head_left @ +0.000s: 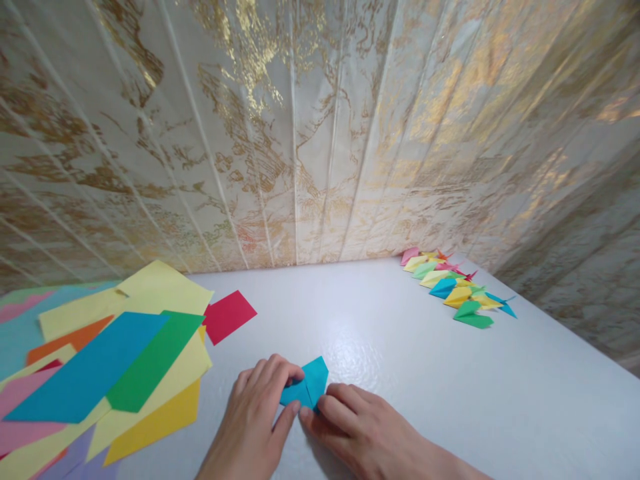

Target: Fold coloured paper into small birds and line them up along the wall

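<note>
At the near middle of the white table (pixel 370 360), a part-folded blue paper (pixel 317 379) is held in the closed left hand (pixel 263 400) and right hand (pixel 365 423), the pinch partly hidden, while folded pieces (pixel 457 296) are lined up far right and flat sheets (pixel 90 367) are left seemingly unfolded at left.

- Left hand (pixel 265 400): back upward, fingers bent and bunched, index finger curving inward to the right.
- Left thumb (pixel 286 424) angled up and inward, a gap between it and the index finger.
- Right hand (pixel 357 420): knuckles up, fingers curled, thumb pointing left.
- Thumb tips close together.
- Right forearm (pixel 445 460) slants in from lower right; left wrist (pixel 225 460) from the bottom edge.
</note>
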Available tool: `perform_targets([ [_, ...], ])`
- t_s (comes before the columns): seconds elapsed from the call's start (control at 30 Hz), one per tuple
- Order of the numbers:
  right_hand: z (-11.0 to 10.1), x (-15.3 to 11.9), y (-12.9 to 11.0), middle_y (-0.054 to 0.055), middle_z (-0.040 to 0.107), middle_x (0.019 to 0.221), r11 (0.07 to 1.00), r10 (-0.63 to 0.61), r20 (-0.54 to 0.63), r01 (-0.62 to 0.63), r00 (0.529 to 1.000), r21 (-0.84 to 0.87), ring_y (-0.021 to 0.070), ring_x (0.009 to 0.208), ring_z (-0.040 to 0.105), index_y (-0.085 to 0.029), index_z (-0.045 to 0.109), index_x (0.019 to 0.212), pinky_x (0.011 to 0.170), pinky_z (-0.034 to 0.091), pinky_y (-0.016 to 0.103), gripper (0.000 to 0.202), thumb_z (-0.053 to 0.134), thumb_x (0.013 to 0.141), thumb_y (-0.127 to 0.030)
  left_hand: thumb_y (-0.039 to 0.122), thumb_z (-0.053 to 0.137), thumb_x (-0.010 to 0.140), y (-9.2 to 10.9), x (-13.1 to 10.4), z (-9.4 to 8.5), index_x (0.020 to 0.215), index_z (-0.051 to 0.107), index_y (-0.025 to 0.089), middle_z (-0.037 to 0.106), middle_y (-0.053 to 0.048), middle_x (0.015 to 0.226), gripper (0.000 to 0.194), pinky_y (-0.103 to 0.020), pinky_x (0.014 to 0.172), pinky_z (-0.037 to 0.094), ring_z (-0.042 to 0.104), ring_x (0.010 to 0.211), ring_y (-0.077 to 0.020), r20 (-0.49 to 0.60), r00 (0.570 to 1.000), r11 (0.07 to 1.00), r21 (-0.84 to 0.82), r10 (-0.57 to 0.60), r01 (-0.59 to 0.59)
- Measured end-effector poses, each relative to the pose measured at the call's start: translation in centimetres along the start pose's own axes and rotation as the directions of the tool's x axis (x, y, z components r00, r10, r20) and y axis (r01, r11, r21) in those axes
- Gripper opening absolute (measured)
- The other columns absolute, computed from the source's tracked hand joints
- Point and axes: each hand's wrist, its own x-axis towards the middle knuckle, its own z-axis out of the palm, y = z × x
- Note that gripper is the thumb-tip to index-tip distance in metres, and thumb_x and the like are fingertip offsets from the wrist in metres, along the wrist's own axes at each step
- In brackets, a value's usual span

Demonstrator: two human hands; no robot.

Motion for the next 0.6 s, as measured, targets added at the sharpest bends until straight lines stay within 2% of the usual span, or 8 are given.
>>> perform_targets([
  [0.13, -0.1, 0.6, -0.1, 0.006, 0.065, 0.099, 1.0, 0.002, 0.005, -0.002, 1.0, -0.023, 0.0219, 0.086, 0.057, -0.013, 0.054, 0.129, 0.068, 0.05, 0.032, 0.032, 0.059, 0.098, -0.023, 0.015, 0.052, 0.089, 0.3, 0.2, 0.0, 0.1, 0.058, 0.027, 0.065, 0.0, 0.1, 0.017, -0.039, 0.083, 0.042, 0.06, 0.093, -0.0234, -0.026, 0.999, 1.0, -0.01, -0.029, 0.029],
  [0.3, -0.7, 0.5, -0.1, 0.006, 0.066, 0.098, 1.0, 0.005, 0.017, -0.006, 1.0, 0.007, 0.0212, 0.084, 0.057, -0.012, 0.058, 0.122, 0.07, 0.05, 0.031, 0.025, 0.059, 0.098, -0.02, 0.022, 0.043, 0.096, 0.1, 0.3, -0.6, 0.099, 0.059, 0.027, 0.066, -0.001, 0.099, 0.017, -0.037, 0.081, 0.042, 0.061, 0.093, -0.0232, 0.007, 1.0, 0.998, -0.055, 0.018, -0.017],
  [0.47, -1.5, 0.1, 0.4, 0.007, 0.067, 0.098, 0.991, -0.012, 0.075, 0.001, 0.997, 0.135, 0.021, 0.086, 0.057, -0.013, 0.062, 0.109, 0.076, 0.05, 0.03, 0.013, 0.056, 0.099, -0.016, 0.017, 0.037, 0.097, -0.1, 0.4, -1.2, 0.099, 0.059, 0.027, 0.065, -0.001, 0.097, 0.024, -0.036, 0.08, 0.043, 0.061, 0.093, -0.022, 0.049, 0.998, 0.996, -0.079, 0.037, -0.033],
  [0.6, -2.1, -0.3, 1.1, 0.008, 0.068, 0.105, 0.942, 0.021, 0.049, -0.036, 0.999, 0.333, 0.0191, 0.092, 0.06, -0.016, 0.063, 0.108, 0.084, 0.05, 0.027, 0.019, 0.052, 0.096, -0.008, 0.016, 0.038, 0.097, 0.0, 0.4, -1.2, 0.096, 0.057, 0.026, 0.064, -0.001, 0.094, 0.021, -0.034, 0.077, 0.043, 0.061, 0.088, -0.0213, 0.034, 0.998, 0.997, -0.058, 0.05, -0.048],
])
